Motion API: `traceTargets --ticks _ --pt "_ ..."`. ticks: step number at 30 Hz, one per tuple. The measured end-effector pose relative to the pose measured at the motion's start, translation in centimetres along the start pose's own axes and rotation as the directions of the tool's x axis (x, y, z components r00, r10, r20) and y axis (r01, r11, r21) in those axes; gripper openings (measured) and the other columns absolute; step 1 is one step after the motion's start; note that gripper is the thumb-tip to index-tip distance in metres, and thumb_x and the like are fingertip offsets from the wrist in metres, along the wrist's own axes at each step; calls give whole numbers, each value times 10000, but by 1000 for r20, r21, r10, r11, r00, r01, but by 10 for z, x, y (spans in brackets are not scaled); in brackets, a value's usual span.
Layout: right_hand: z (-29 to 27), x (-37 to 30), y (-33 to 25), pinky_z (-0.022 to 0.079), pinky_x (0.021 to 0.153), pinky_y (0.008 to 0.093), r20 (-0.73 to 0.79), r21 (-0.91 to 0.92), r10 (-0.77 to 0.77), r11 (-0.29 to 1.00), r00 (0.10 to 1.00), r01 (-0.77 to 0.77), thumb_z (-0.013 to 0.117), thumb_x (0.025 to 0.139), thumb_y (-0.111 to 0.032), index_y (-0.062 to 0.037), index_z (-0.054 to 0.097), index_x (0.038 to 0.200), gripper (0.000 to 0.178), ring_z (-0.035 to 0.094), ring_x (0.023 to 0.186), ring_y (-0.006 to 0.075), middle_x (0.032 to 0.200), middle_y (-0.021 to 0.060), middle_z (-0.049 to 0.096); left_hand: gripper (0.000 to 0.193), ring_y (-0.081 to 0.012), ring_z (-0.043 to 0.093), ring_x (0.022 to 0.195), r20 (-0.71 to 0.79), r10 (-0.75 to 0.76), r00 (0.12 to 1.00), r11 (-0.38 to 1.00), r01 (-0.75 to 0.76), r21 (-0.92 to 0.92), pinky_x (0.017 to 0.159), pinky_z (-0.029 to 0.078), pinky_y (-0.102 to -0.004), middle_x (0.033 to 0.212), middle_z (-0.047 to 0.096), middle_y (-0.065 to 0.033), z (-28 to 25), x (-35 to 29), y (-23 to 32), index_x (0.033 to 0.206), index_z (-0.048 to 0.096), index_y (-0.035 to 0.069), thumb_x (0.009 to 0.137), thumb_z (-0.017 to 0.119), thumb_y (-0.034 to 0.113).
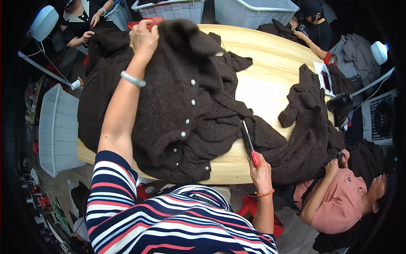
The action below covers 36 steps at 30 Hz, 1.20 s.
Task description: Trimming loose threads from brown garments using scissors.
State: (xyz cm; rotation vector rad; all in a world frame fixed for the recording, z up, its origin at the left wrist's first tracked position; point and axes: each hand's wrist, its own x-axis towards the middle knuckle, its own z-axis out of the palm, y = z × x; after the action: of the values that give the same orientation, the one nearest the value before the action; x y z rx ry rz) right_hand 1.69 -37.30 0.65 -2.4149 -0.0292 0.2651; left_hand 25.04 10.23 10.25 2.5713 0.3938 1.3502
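A dark brown knit cardigan (165, 97) with a row of pale round buttons spreads over the left side of the table. My left hand (144, 39) is closed on its far edge, and the fabric beside that hand is lifted and blurred. In my right hand (261, 172), near the table's front edge, is a red-handled tool (248, 137) with a long thin metal blade. Its tip points away from me and touches or overlaps the brown knit. Right of the tool lies another brown knit garment (308, 139). Something red (141, 24) shows just behind my left hand.
The pale wooden table (266, 59) has a phone (326, 80) and a black cylindrical object (339, 101) at its right edge. Grey bins (169, 12) stand behind it, and a white bin (53, 127) on the left. Co-workers handle dark garments at the far left, far right and near right.
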Motion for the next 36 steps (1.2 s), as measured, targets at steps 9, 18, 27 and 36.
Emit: traceTargets --ticks 9,18,27,36 --pt "6 19 -25 519 767 461 77 -224 -129 964 989 143 688 886 -212 -108 653 1111 250 639 871 390 908 198 679 540 -345 484 1227 582 455 674 888 -294 -355 1011 405 -425 1327 532 -157 -57 -168 51 1267 595 67 797 774 265" --pt "19 56 -69 516 720 457 170 -163 -324 922 931 351 692 854 -191 -37 604 907 185 645 808 372 814 195 662 346 -165 610 663 605 107 789 947 104 -303 651 516 -304 949 669 -115 -6 -161 45 1106 656 23 824 757 196" --pt "22 82 -110 527 619 483 299 -199 -341 891 891 407 661 870 -232 -37 606 885 203 659 657 405 647 215 633 102 -61 562 669 799 2 601 673 590 -446 628 486 -240 765 614 -9 3 -182 33 882 621 8 851 689 77" --pt "22 100 -125 539 669 488 319 -221 -306 896 897 384 645 889 -264 -24 636 887 240 669 711 414 696 233 652 106 -32 564 787 840 13 543 502 722 -475 709 481 -184 904 609 16 3 -194 27 979 619 15 887 670 1"
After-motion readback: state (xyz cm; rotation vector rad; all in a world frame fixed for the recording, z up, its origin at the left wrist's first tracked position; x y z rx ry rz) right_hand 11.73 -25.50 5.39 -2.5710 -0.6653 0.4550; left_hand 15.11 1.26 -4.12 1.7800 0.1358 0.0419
